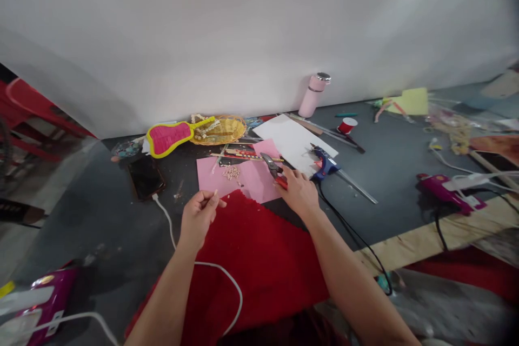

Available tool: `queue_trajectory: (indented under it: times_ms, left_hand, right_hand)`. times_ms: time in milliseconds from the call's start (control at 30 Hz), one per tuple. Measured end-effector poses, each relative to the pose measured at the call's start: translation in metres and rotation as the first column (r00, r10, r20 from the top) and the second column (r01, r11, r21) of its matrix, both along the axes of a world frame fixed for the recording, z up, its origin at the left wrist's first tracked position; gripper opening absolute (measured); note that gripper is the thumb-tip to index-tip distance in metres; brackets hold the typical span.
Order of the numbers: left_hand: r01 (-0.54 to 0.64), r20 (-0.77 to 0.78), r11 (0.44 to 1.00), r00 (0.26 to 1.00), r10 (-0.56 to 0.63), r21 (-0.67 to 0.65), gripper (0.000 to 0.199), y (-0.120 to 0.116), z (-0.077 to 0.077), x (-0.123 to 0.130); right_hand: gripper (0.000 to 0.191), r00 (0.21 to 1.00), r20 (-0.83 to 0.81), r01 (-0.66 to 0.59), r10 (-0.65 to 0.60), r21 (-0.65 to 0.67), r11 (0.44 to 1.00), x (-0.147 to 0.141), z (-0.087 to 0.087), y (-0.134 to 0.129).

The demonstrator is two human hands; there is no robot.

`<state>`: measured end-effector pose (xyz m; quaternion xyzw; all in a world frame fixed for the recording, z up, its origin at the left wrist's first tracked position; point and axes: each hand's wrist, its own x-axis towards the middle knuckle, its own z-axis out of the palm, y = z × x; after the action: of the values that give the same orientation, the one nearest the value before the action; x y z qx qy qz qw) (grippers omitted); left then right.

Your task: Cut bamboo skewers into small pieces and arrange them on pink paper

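My left hand [201, 212] pinches a small pale piece [215, 193] between thumb and fingertips, above the edge of the red cloth [259, 248]. My right hand [298, 189] is closed round the red handles of the pliers [272, 166], whose metal jaws point up and left over the pink paper [259, 186]. A little heap of pale bits [231, 173] lies on that paper, between the two hands. Thin striped sticks [247, 155] lie just behind it. To the right of my right hand rests a blue glue gun [323, 164] on white paper [295, 138].
Behind are a yellow basket [227, 128], a pink and yellow paddle shape [170, 139] and a pink bottle [313, 96]. A phone [146, 177] with a white cable lies left. Right are a red spool [347, 125] and a purple power strip [450, 193]. Another purple one [52, 297] sits front left.
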<state>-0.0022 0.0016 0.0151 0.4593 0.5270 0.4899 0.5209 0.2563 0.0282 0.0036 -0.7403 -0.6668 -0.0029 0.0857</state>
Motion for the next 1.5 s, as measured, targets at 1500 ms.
queue_trajectory:
  times_ms: [1500]
  left_hand:
    - [-0.135,0.186,0.988,0.975,0.119,0.071,0.027,0.006,-0.007,-0.012]
  right_hand:
    - [0.019,0.860,0.057,-0.494,0.507,-0.152,0.856,-0.089,0.024,0.046]
